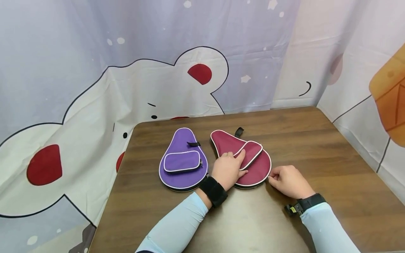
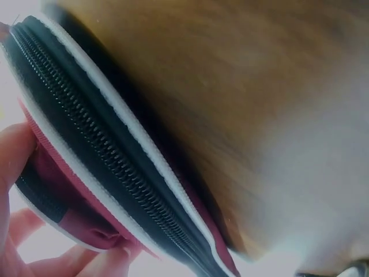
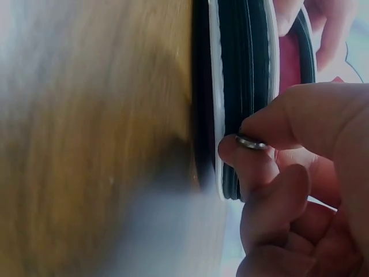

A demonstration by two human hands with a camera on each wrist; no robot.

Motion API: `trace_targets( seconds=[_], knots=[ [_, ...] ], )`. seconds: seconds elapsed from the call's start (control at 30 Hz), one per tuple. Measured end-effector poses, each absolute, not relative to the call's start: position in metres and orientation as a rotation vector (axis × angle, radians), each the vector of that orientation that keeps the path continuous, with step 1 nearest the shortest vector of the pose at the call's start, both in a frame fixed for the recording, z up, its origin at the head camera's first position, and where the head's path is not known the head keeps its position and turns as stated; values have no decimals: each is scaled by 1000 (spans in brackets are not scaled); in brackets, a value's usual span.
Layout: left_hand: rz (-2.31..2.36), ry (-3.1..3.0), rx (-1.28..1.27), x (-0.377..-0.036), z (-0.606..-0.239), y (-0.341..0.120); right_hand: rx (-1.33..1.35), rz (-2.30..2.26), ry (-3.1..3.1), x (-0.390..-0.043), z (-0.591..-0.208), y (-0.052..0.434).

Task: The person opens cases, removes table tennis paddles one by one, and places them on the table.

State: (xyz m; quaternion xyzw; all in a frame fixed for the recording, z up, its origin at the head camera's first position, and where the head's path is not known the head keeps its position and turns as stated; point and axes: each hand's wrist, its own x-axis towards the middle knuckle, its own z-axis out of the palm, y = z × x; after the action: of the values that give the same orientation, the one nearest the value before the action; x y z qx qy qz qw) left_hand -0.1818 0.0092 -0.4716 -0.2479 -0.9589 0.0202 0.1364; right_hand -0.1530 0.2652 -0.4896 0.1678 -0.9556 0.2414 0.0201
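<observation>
A maroon, pear-shaped paddle case (image 1: 257, 173) with white piping lies tilted on the table. My left hand (image 1: 228, 169) rests on it, with fingers spread over its front pocket (image 1: 252, 150). In the left wrist view, the case's black zipper (image 2: 101, 141) is closed along the visible edge. At the case's right edge, my right hand (image 1: 289, 181) pinches a small metal zipper pull (image 3: 251, 142) between thumb and index finger. A purple paddle case (image 1: 183, 140) of the same shape lies to the left, apart from both hands.
Both cases lie on a wood-grain table (image 1: 303, 137). Behind it hangs a printed curtain (image 1: 152, 31) with cartoon figures. A black strap loop (image 1: 239, 132) sticks out beyond the maroon case.
</observation>
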Motion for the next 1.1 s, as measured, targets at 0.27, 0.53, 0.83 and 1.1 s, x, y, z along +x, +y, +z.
trace_targets(
  seconds=[0.27,0.53,0.83,1.1],
  knots=[
    [53,-2760,-652,-183,-474,11,584,783,-2912,-142,-495,253],
    [-13,-2838,-838,-170,-468,4,637,737,-2890,-145,-498,288],
    [-248,-2792,-1202,-161,-468,-12,505,650,-2991,-182,-492,329],
    [-252,-2827,-982,-184,-482,-51,372,726,-2927,-203,-501,325]
  ],
)
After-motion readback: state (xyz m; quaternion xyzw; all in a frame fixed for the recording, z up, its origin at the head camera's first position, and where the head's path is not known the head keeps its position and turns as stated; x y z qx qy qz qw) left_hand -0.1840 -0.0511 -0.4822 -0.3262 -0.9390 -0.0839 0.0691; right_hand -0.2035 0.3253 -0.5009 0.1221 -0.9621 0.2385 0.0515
